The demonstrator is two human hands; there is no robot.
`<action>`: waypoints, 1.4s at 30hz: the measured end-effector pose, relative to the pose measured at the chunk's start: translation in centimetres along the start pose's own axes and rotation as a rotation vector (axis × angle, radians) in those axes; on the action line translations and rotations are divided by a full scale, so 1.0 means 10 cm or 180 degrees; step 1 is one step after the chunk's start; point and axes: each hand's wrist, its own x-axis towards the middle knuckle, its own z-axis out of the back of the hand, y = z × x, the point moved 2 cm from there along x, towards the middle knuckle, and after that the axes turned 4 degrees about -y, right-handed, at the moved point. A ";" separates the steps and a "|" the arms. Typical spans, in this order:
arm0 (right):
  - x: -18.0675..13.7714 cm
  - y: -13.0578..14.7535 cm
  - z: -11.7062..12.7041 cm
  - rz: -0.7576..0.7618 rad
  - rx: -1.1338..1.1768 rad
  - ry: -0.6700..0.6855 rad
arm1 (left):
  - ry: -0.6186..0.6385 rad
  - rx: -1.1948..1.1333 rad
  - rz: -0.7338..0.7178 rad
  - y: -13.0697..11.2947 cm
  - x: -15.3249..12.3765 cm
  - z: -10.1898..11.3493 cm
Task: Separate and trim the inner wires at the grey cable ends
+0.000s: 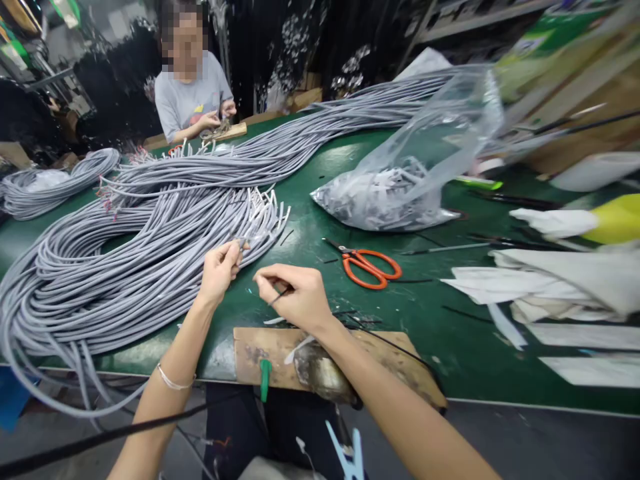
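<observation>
Pinching one grey cable end (243, 243) w/ our left hand (219, 270), fingers closed on it, right at the near edge of the big cable bundle (125, 267). Our right hand (295, 295) sits just beside it, apart from the left, thumb & forefinger clamped on a thin black piece (280, 295). Both hands hover over the green table (450, 347), just behind 1 wooden board (390, 363) at the table edge. Counted: 1 pair of orange scissors (369, 267) to the right of the hands, 1 clear plastic bag (415, 167) of small parts behind that, 1 other person (190, 87) working at the far end. Cables too many to count.
</observation>
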 end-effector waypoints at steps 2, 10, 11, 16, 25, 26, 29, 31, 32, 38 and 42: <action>0.03 -0.04 0.03 -0.0235 -0.0096 -0.0431 | 0.0157 -0.0131 0.0110 -0.02 -0.04 -0.04; 0.07 -0.15 0.01 -0.0790 0.0044 -0.0294 | 0.0776 -0.0325 0.0429 -0.05 -0.12 -0.12; 0.08 -0.15 0.01 -0.0776 0.0060 -0.0251 | 0.0820 -0.0322 0.0403 -0.05 -0.13 -0.13; 0.08 -0.14 0.00 -0.0736 0.0329 0.0113 | 0.0513 -0.0151 0.0140 -0.05 -0.14 -0.16; 0.07 -0.23 -0.05 -0.1008 0.0623 0.0500 | 0.0394 -0.0326 0.0254 -0.02 -0.15 -0.12; 0.08 -0.24 -0.04 -0.1004 0.0581 0.0453 | 0.0396 -0.0324 0.0342 -0.03 -0.15 -0.12; 0.08 -0.26 -0.02 -0.0980 0.0394 0.0284 | 0.0478 -0.0242 0.0529 -0.06 -0.15 -0.11; 0.08 -0.28 0.00 -0.0955 0.0189 0.0175 | 0.0552 -0.0181 0.0561 -0.07 -0.15 -0.11; 0.08 -0.29 0.02 -0.0960 0.0078 0.0096 | 0.0583 -0.0148 0.0551 -0.08 -0.16 -0.11; 0.11 -0.32 0.23 -0.1438 0.0215 -0.1218 | 0.0528 0.0429 0.0397 -0.01 -0.19 -0.11; 0.14 -0.25 0.14 -0.1404 0.1117 -0.0469 | 0.0569 0.1035 0.0218 0.01 -0.20 -0.11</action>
